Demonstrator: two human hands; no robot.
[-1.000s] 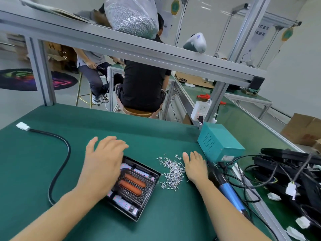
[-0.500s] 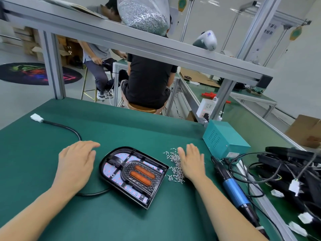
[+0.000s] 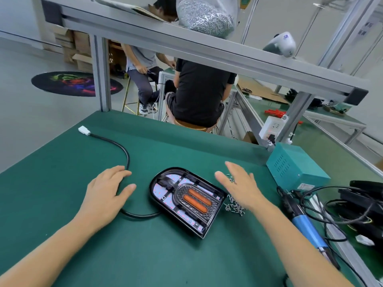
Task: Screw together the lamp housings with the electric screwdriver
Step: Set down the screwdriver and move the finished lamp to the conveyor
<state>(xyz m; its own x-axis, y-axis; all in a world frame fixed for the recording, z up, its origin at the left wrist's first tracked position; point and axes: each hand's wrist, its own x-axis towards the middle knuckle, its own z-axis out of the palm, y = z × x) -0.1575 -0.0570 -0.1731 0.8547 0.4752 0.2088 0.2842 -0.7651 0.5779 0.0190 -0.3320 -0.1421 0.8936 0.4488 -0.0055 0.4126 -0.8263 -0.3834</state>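
Your left hand (image 3: 105, 195) has slid off the lamp housing (image 3: 187, 200) onto the bench (image 3: 62, 162) beside it; your right hand (image 3: 241, 187) has lifted above the screws (image 3: 235, 207).

Two bare forearms enter from the near edge. The left hand (image 3: 104, 195) and right hand (image 3: 241, 188) carry no gloves, rings, watch or wristband. No sleeve reaches either forearm within view. Fingernails on both hands are short and unpainted.

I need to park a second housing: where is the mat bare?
Bare mat lies between the lamp housing and the far edge, and near the forearms. Crowded right: screws, electric screwdriver, teal box, cables.
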